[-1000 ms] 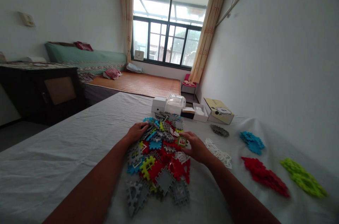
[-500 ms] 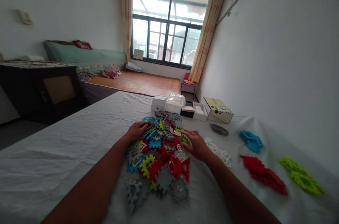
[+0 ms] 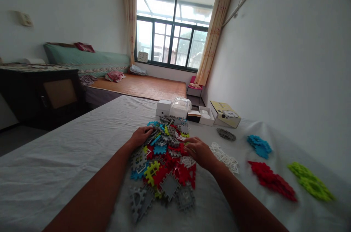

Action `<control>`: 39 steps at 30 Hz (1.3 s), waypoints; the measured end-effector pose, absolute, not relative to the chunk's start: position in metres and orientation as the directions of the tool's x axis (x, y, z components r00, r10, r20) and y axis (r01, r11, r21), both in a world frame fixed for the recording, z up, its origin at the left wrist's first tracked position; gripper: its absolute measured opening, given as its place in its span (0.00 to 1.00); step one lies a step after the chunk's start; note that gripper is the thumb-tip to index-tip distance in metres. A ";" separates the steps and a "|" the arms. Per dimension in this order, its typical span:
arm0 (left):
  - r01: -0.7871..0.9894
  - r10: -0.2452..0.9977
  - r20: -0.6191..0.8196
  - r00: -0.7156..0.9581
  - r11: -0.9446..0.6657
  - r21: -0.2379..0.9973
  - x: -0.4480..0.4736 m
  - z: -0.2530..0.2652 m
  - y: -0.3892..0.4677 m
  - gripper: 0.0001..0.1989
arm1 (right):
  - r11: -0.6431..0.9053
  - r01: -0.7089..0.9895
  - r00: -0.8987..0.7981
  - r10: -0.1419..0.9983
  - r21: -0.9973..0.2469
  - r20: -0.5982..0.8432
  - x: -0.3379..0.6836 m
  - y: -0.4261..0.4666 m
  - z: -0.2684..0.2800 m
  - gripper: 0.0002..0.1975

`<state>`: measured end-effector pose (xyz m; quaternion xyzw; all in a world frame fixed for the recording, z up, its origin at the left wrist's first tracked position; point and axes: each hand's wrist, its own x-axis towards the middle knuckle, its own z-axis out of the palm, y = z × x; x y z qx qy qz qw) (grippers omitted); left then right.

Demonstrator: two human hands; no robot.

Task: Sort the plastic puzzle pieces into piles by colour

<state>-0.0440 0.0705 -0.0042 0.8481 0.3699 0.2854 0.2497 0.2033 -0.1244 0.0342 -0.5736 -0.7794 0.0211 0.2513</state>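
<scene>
A heap of interlocking plastic building pieces (image 3: 170,180) in grey, red, blue, white and yellow-green lies on the white cloth before me. My left hand (image 3: 141,136) rests against the heap's left edge, its fingers lying over grey and blue pieces without gripping any. At the right side, my right hand (image 3: 199,151) has its fingers bent and drawn together over red and yellow-green pieces. What is between those fingertips is hidden. Close to my right wrist lies a group of white lattice pieces (image 3: 225,157).
Sorted piles sit at right: grey (image 3: 226,134), blue (image 3: 259,146), red (image 3: 271,180) and yellow-green (image 3: 311,181). Behind the heap stand a white box (image 3: 163,107), a clear plastic container (image 3: 180,107), an open white box (image 3: 206,115) and a yellow carton (image 3: 225,114).
My right hand has shifted slightly left over the heap, its fingers bending in and covering the yellow-green piece seen before. My left hand has stayed nearly still.
</scene>
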 end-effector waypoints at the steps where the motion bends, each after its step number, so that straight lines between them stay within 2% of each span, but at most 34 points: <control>1: 0.485 0.772 0.296 0.563 -0.599 0.637 -0.044 -0.004 0.071 0.22 | 0.318 0.881 -0.175 0.907 -0.350 0.384 0.206 -0.123 0.034 0.16; 3: 0.486 0.770 0.292 0.567 -0.599 0.637 -0.044 -0.005 0.071 0.22 | 0.233 0.878 -0.068 0.926 -0.419 0.372 0.220 -0.120 0.034 0.17; 6: 0.485 0.765 0.293 0.573 -0.605 0.631 -0.045 -0.006 0.072 0.22 | 0.061 0.889 0.051 0.972 -0.454 0.230 0.257 -0.121 0.034 0.17; 9: 0.478 0.762 0.296 0.575 -0.607 0.635 -0.045 -0.007 0.073 0.21 | -0.071 0.939 0.110 0.989 -0.337 0.098 0.289 -0.125 0.034 0.17; 11: 0.477 0.769 0.294 0.568 -0.599 0.643 -0.044 -0.006 0.073 0.21 | -0.114 0.957 0.160 0.975 -0.266 0.157 0.292 -0.125 0.032 0.17; 13: 0.481 0.779 0.284 0.559 -0.584 0.655 -0.044 -0.005 0.072 0.21 | -0.066 0.961 0.147 0.945 -0.269 0.293 0.279 -0.121 0.028 0.16; 15: 0.484 0.786 0.275 0.553 -0.572 0.662 -0.044 -0.005 0.071 0.22 | 0.047 0.959 0.065 0.924 -0.281 0.378 0.255 -0.114 0.021 0.16; 18: 0.485 0.786 0.273 0.554 -0.572 0.662 -0.045 -0.004 0.070 0.22 | 0.119 0.962 -0.026 0.936 -0.246 0.352 0.221 -0.103 0.009 0.17; 26: 0.481 0.781 0.281 0.558 -0.580 0.658 -0.044 -0.007 0.073 0.22 | -0.069 0.961 0.155 0.936 -0.268 0.316 0.206 -0.088 0.001 0.18; 29: 0.485 0.787 0.273 0.553 -0.571 0.662 -0.044 -0.007 0.073 0.22 | -0.111 0.943 0.204 0.937 -0.312 0.282 0.207 -0.088 0.002 0.16; 32: 0.486 0.781 0.280 0.558 -0.581 0.654 -0.044 -0.006 0.072 0.22 | -0.111 0.934 0.216 0.933 -0.339 0.289 0.207 -0.088 0.001 0.12; 35: 0.481 0.776 0.292 0.559 -0.590 0.648 -0.044 -0.006 0.072 0.22 | -0.088 0.953 0.187 0.924 -0.291 0.334 0.204 -0.091 0.003 0.10; 37: 0.479 0.771 0.293 0.565 -0.596 0.645 -0.044 -0.006 0.072 0.22 | -0.067 0.961 0.167 0.915 -0.269 0.367 0.205 -0.092 0.006 0.11; 39: 0.478 0.770 0.295 0.566 -0.598 0.644 -0.045 -0.006 0.073 0.21 | -0.048 0.952 0.175 0.895 -0.301 0.411 0.209 -0.092 0.009 0.12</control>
